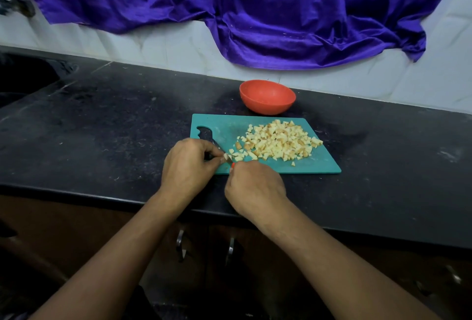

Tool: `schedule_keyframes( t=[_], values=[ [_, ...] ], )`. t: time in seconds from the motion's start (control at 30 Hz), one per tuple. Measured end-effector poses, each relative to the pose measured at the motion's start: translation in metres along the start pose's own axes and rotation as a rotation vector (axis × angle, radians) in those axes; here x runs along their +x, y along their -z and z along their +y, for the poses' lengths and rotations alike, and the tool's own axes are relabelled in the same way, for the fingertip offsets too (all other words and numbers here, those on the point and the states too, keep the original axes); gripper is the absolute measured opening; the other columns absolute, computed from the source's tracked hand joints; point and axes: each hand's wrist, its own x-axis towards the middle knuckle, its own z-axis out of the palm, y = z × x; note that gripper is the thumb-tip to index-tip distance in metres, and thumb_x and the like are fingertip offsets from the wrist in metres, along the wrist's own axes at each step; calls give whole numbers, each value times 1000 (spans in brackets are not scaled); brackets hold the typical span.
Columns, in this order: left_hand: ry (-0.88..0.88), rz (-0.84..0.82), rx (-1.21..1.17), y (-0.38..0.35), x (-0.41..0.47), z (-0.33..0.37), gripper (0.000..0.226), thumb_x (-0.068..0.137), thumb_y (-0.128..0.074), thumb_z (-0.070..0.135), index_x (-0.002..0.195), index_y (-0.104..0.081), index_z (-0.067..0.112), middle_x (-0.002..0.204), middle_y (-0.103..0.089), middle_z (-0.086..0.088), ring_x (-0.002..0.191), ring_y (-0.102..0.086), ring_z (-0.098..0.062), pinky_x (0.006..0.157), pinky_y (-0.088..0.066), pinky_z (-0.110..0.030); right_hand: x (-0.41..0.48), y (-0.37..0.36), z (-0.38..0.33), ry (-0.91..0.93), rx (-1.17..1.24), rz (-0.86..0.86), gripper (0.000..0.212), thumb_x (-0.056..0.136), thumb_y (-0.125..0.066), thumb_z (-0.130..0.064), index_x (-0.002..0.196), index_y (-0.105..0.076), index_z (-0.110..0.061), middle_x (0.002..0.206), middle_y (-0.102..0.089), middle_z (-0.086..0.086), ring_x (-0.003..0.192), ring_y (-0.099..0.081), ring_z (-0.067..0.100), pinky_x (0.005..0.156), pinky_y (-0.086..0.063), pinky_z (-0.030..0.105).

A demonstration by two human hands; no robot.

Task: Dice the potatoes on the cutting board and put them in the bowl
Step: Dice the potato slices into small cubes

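Dark speckled stone makes up the worktop (115, 128), backed by a pale wall (153, 41) over which a purple cloth (255, 8) hangs in folds. Both hands meet at the near left corner of a teal cutting board (229, 125), which reaches away from them to the right and towards the wall.

The left hand (189, 163) has its fingers curled, with thumb and fingertips pinching a small potato piece (226, 156) down on the board. The right hand (255, 186), just beside it and slightly nearer the person, is closed around the orange handle of a knife (217, 145). The dark blade runs away from that hand, up and leftwards, passes against the pinched piece and shows again beyond the left fingers.

Just right of the hands, and spreading farther right, a heap of diced potato (278, 142) lies on the board, with a few loose cubes at its edges. Beyond both hands, past the board's far edge, a red bowl (267, 97) sits on the worktop near the wall. Below the forearms, two metal cabinet handles (180, 240) show under the worktop edge.
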Motion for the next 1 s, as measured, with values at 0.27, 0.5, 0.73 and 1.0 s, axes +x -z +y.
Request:
schedule_keyframes(
  t=[0.27,0.5,0.73,1.0],
  values=[
    [18,28,-48,1,-1,-1,8,84,-84,30,91,-80,30,90,-75,17,86,-66,-1,82,-57,-30,0,1,24,-92,229,4,39,109,-38,-42,100,-64,-15,88,-62,1,79,-63,19,68,-54,37],
    [17,18,-51,2,-1,0,10,84,-83,30,94,-81,30,87,-75,18,83,-66,2,82,-57,-26,-10,-6,17,25,97,92,39,109,-35,-42,99,-64,-19,82,-61,-1,74,-60,18,65,-50,37],
    [7,27,-27,1,-2,1,7,86,-81,28,93,-80,30,90,-74,19,84,-65,1,80,-54,-24,-12,-9,12,52,29,133,40,110,-33,-39,103,-65,-15,82,-59,-1,74,-59,21,63,-42,36],
    [-13,23,-9,0,-2,0,7,86,-81,26,92,-79,28,90,-74,19,87,-67,-2,84,-58,-33,-5,-6,1,55,-97,49,30,106,-43,-30,121,-62,-12,109,-66,9,96,-63,27,70,-43,36]
  ],
)
